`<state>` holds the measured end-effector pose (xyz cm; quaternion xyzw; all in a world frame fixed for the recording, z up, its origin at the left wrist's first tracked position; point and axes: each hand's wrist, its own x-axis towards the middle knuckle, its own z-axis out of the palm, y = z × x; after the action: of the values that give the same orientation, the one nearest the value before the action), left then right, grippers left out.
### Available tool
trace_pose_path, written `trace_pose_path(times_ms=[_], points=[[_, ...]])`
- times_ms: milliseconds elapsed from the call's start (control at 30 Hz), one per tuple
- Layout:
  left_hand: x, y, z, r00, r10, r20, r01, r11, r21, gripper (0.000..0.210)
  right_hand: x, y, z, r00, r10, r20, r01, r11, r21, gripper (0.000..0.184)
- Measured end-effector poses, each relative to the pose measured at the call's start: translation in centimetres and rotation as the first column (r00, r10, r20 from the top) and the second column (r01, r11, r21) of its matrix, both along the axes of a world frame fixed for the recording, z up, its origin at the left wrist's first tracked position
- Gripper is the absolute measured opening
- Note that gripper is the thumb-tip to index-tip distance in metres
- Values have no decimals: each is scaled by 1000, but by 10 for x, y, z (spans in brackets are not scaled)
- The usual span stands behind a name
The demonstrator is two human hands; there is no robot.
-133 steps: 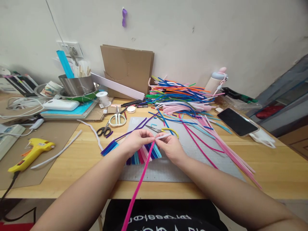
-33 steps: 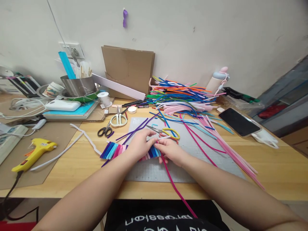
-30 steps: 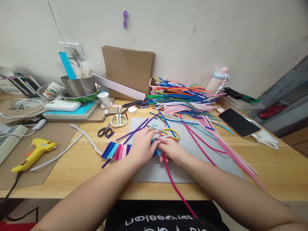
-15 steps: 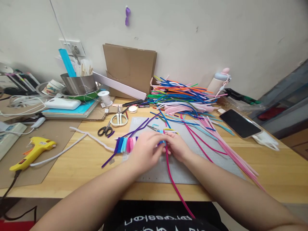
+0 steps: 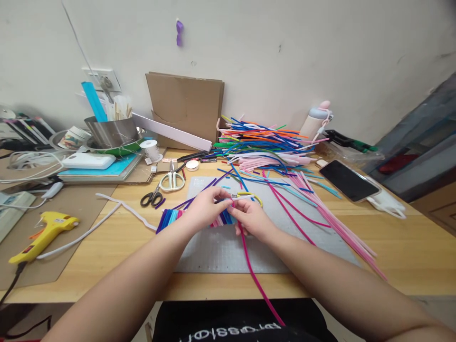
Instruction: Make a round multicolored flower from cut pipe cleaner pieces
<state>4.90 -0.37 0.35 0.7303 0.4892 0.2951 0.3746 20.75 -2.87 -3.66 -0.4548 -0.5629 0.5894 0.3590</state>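
Mat [image 5: 210, 259] front edge sits just inside table [image 5: 210, 286] edge; magenta stem [image 5: 248, 259] hangs past both. Left hand [image 5: 207, 209] pinched on striped band [image 5: 170, 218] over mat, right hand [image 5: 254, 219] on stem. Versus 0.5 s ago: left uncovers right fingertips, white end [image 5: 244, 197] now visible.

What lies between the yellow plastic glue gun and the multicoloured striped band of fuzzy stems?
In the head view, white fuzzy strands lie between the glue gun and striped band, over brown cardboard and wooden tabletop.
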Motion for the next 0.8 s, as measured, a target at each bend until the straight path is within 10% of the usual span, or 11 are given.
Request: trace_pose_path(times_ms=[300,800], points=[[-3,9,-15,920,167,355,-90,971,-223,25,2,1,4,997,-73,-17,71,992,-106,30],[-5,12,-31,871,237,430,-184,970,-162,25,4,2,3,999,-2,35,-1,998,62,21]])
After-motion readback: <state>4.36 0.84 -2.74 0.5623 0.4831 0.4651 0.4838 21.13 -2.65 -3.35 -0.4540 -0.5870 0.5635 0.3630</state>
